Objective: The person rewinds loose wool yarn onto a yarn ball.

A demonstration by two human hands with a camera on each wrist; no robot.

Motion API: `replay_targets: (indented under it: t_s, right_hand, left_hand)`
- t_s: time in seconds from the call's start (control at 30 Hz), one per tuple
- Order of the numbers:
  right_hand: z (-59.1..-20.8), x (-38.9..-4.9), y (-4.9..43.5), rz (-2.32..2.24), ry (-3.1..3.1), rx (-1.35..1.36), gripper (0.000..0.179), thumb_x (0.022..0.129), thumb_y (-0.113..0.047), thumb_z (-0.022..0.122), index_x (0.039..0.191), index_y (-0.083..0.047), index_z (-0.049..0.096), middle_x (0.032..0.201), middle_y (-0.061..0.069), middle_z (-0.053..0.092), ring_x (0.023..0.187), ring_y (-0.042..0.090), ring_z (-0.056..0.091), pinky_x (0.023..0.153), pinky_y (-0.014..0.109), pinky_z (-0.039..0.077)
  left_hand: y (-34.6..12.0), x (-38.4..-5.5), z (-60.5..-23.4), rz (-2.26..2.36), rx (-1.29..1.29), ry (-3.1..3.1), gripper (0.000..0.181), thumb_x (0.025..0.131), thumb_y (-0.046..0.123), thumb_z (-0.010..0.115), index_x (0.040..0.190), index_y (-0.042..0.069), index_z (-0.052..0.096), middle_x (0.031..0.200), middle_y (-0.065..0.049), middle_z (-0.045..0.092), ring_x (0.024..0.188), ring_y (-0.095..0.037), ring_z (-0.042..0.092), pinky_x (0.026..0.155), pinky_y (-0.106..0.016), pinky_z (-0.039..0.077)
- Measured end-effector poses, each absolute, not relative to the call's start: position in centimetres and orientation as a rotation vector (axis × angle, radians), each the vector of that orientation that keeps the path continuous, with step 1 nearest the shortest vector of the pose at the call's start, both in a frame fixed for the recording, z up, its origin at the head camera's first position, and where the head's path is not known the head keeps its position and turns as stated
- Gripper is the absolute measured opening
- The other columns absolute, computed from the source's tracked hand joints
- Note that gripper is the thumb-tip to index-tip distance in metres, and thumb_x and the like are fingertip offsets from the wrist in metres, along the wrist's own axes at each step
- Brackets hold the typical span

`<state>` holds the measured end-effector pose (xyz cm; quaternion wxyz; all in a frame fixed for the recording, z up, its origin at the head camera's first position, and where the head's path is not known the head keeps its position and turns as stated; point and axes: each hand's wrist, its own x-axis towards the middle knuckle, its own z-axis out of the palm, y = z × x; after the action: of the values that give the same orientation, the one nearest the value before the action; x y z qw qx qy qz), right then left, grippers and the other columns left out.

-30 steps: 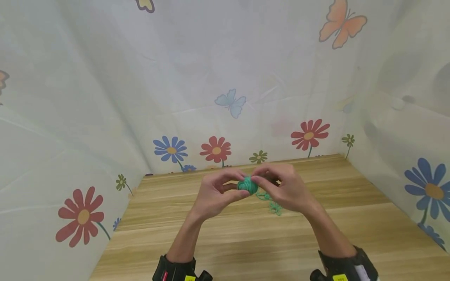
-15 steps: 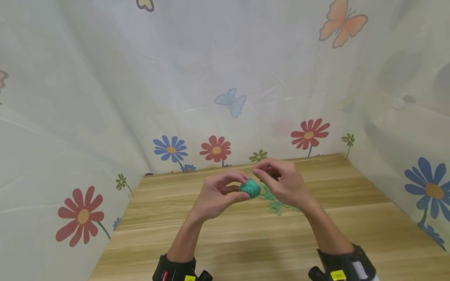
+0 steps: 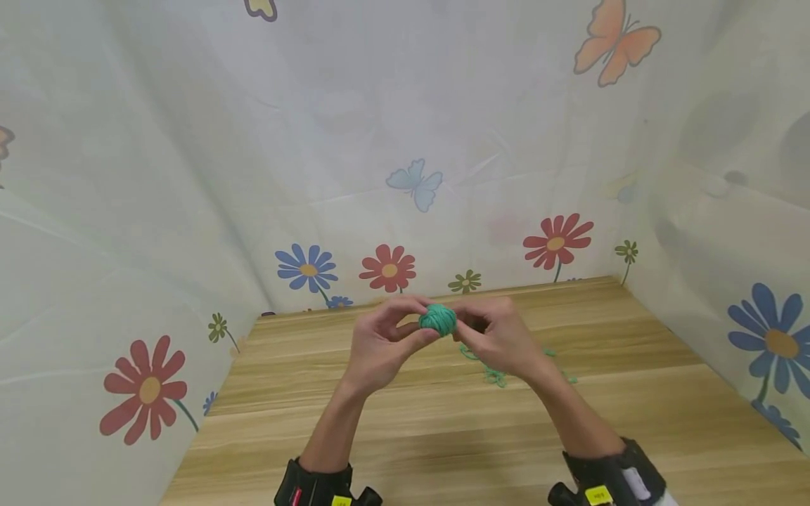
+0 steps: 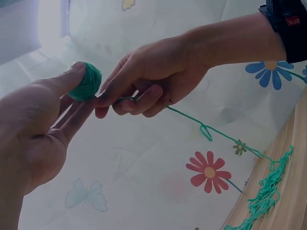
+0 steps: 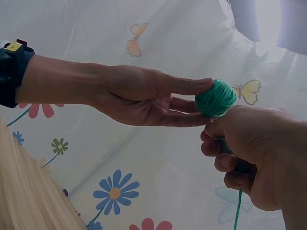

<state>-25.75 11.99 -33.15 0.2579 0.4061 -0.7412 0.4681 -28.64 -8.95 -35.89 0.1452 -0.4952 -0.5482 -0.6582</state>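
Pale curtains point(image 3: 316, 161) printed with flowers and butterflies surrounded a wood-grain table point(image 3: 386, 439). Above it, a person's left hand point(image 3: 382, 346) held a small ball of green yarn point(image 3: 438, 320) between thumb and fingers, while the right hand point(image 3: 500, 336) pinched the strand point(image 4: 184, 116) just beside it. That strand ran down to loose yarn point(image 4: 265, 192) heaped on the table; a small loop point(image 4: 204, 133) along it could tighten into a knot if pulled, and a slack left grip might drop the ball. Black wristbands point(image 3: 320, 485) carried yellow labels point(image 3: 598, 495) and a red tag point(image 4: 293, 20), their lettering too small to read.
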Motion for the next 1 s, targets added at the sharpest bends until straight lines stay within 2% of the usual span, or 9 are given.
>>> replay_targets:
  t_s: [0.17, 0.33, 0.47, 0.63, 1.0]
  right_hand:
    - [-33.8, -26.3, 11.7, 1.173, -2.021, 1.237, 0.019, 0.086, 0.012, 0.074, 0.08, -0.006, 0.074, 0.056, -0.001, 0.052, 0.046, 0.004, 0.04, 0.038, 0.019, 0.034]
    - [-34.4, -26.6, 12.2, 1.093, -2.051, 1.34, 0.014, 0.088, 0.006, 0.076, 0.091, -0.006, 0.08, 0.062, -0.004, 0.059, 0.049, 0.005, 0.046, 0.04, 0.018, 0.041]
    - [-34.2, -26.1, 12.8, 1.124, -2.057, 1.331, 0.013, 0.091, 0.001, 0.076, 0.099, -0.008, 0.079, 0.065, -0.006, 0.059, 0.052, 0.003, 0.046, 0.042, 0.017, 0.041]
    - [-33.8, -25.8, 13.3, 1.186, -1.969, 1.286, 0.019, 0.087, 0.005, 0.077, 0.104, -0.005, 0.077, 0.064, -0.005, 0.057, 0.05, 0.004, 0.044, 0.038, 0.019, 0.039]
    - [-33.5, -25.8, 13.4, 1.14, -1.904, 1.24, 0.022, 0.084, 0.009, 0.079, 0.101, -0.005, 0.075, 0.067, -0.005, 0.057, 0.05, 0.002, 0.042, 0.038, 0.017, 0.035]
  left_hand:
    - [-8.9, -28.9, -35.7, -1.848, -1.324, -1.52, 0.033, 0.084, -0.016, 0.075, 0.114, -0.017, 0.062, 0.116, -0.025, 0.065, 0.107, -0.041, 0.064, 0.093, -0.052, 0.059]
    - [-8.8, -29.0, -35.7, -1.825, -1.236, -1.539, 0.033, 0.082, -0.019, 0.075, 0.113, -0.013, 0.064, 0.117, -0.024, 0.062, 0.108, -0.038, 0.064, 0.092, -0.052, 0.059]
    - [-8.7, -29.0, -35.7, -1.83, -1.22, -1.568, 0.034, 0.08, -0.02, 0.076, 0.112, -0.012, 0.065, 0.117, -0.024, 0.06, 0.107, -0.039, 0.063, 0.089, -0.05, 0.061]
    - [-8.7, -28.9, -35.8, -1.848, -1.241, -1.594, 0.032, 0.08, -0.02, 0.076, 0.11, -0.013, 0.065, 0.115, -0.025, 0.06, 0.106, -0.039, 0.062, 0.089, -0.049, 0.061]
    - [-8.8, -28.4, -35.8, -1.883, -1.362, -1.668, 0.029, 0.083, -0.02, 0.073, 0.111, -0.013, 0.066, 0.118, -0.026, 0.059, 0.106, -0.036, 0.063, 0.089, -0.051, 0.061]
